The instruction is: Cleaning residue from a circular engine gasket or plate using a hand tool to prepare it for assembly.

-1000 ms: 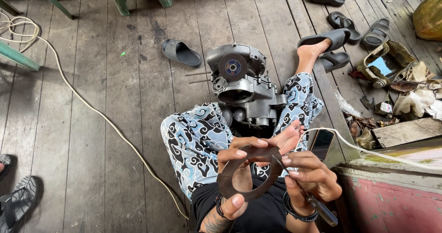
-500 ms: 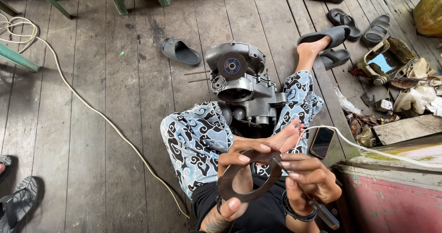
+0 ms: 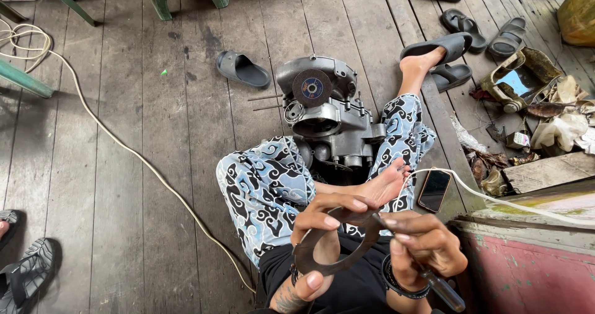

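At six o'clock in the head view, over the person's lap, the left hand (image 3: 322, 239) grips a dark, flat ring-shaped gasket (image 3: 331, 255), thumb below and fingers curled over its upper rim. The right hand (image 3: 424, 246), at five o'clock, is clenched round a screwdriver (image 3: 434, 280) whose tip meets the gasket's upper edge. At twelve o'clock from the hands, a grey engine casing (image 3: 328, 119) sits on the plank floor (image 3: 155, 165) between the legs, with a phone (image 3: 434, 190) at two o'clock.

Floor: I see worn grey wooden planks (image 3: 124, 184).
Centre: grey engine casing (image 3: 328, 125) stands on the boards.
Beside it: one grey slipper (image 3: 243, 70), a dark phone (image 3: 434, 190).
Left: pale cable (image 3: 111, 137) trails across.
Right: scrap pile (image 3: 539, 103).
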